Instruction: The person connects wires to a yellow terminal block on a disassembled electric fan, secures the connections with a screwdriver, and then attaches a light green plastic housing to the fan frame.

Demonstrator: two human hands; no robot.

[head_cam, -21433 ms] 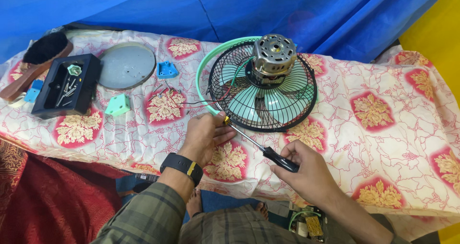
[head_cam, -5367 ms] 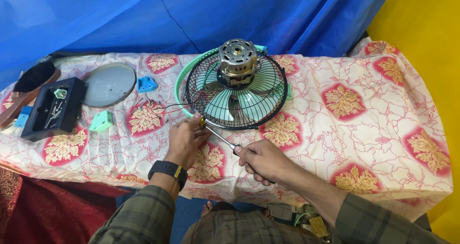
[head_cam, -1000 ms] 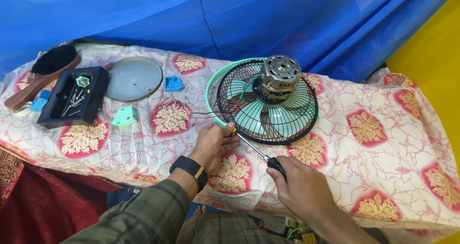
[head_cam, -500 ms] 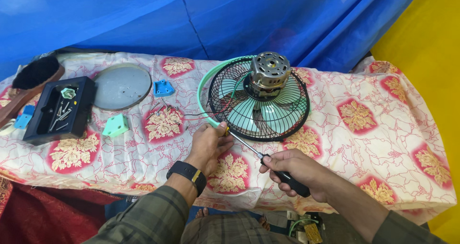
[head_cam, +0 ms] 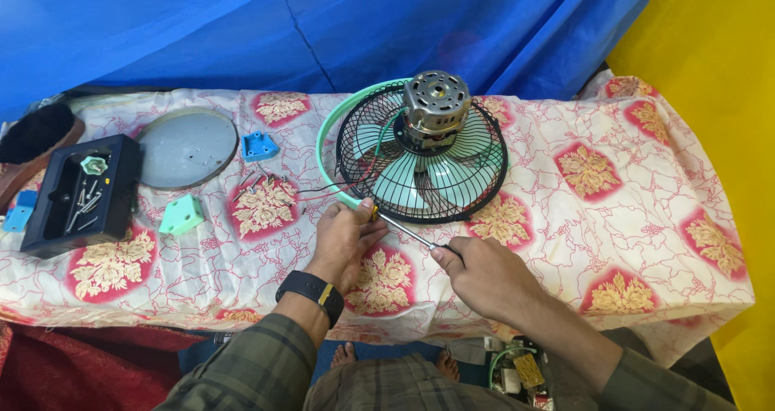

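While I lean over a cloth-covered table (head_cam: 630, 217), a fan assembly (head_cam: 421, 154) lies flat in front of me: a black wire guard with pale green blades under it, a mint-green rim, and a bare metal motor (head_cam: 437, 104) standing on top at its centre. Everything else is placed from that fan.

My left hand (head_cam: 343, 237) rests at the fan's near edge, fingers curled together and pinching the rim beside the screwdriver tip, seemingly to steady both rim and tip. My right hand (head_cam: 480, 278) sits nearer my body, to the fan's lower right, fingers wrapped closed around the handle of a screwdriver (head_cam: 401, 228), which hides the handle. Its thin shaft angles up and left to the rim, meeting my left fingertips.

Thin red and black wires (head_cam: 323, 190) trail left from the fan. Further left lie a blue plastic piece (head_cam: 259, 146), a grey round disc (head_cam: 187, 147), a mint block (head_cam: 182, 214), and a black tray (head_cam: 81, 195) keeping loose screws together.
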